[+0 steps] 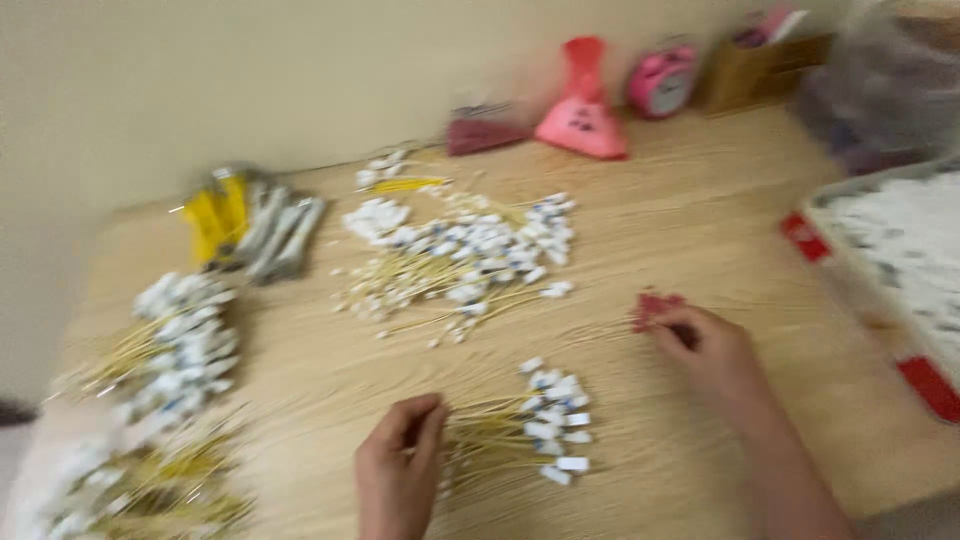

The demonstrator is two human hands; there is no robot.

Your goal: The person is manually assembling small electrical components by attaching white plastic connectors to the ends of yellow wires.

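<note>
In the head view, the picture is blurred. The left hand is near the front edge of the wooden table, its fingers curled together on the yellow stem ends of a small bundle of sticks with white tips; it seems to pinch them, but I cannot tell how tightly. The right hand lies more to the right, fingers bent, touching a small red piece; a real grip is not clear. A big heap of white-tipped sticks lies in the middle, and another pile lies along the left edge. A red bag and a pink clock stand at the back edge.
</note>
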